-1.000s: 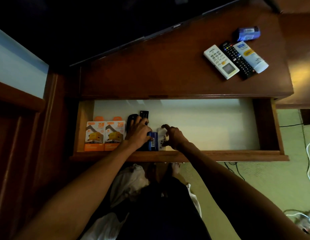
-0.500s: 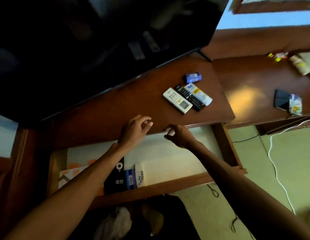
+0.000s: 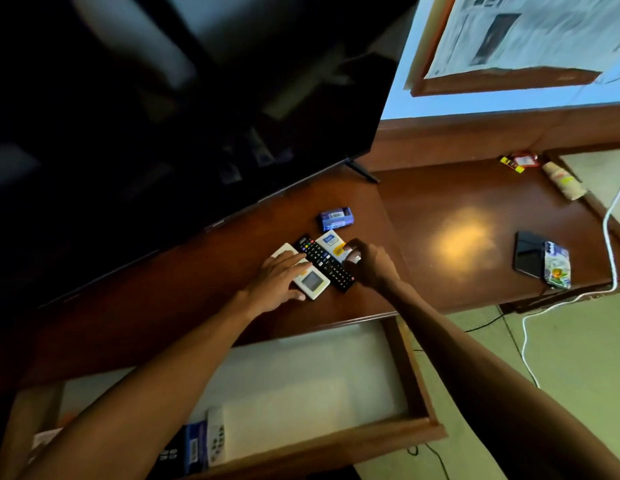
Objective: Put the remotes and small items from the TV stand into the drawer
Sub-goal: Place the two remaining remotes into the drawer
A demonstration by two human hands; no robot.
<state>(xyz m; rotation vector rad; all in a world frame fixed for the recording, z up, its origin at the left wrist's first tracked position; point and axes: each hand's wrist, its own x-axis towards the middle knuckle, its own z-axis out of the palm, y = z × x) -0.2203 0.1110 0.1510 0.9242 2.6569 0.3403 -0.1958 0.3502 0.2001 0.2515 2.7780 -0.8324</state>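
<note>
Head view: both arms stretch over the open drawer [image 3: 419,389], which holds a white remote [image 3: 216,436] and a blue box [image 3: 195,446]. On the stand [image 3: 163,306], left hand [image 3: 279,280] lies flat, fingers spread, on the white AC remote [image 3: 312,282]. Right hand [image 3: 369,263] pinches the tube [image 3: 331,242]. Between them lies one black remote [image 3: 324,263]. One blue pack [image 3: 336,218] sits beyond.

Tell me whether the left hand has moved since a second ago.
Yes. The left hand has left the open drawer and gone up onto the TV stand top, now resting on the white remote.
</note>
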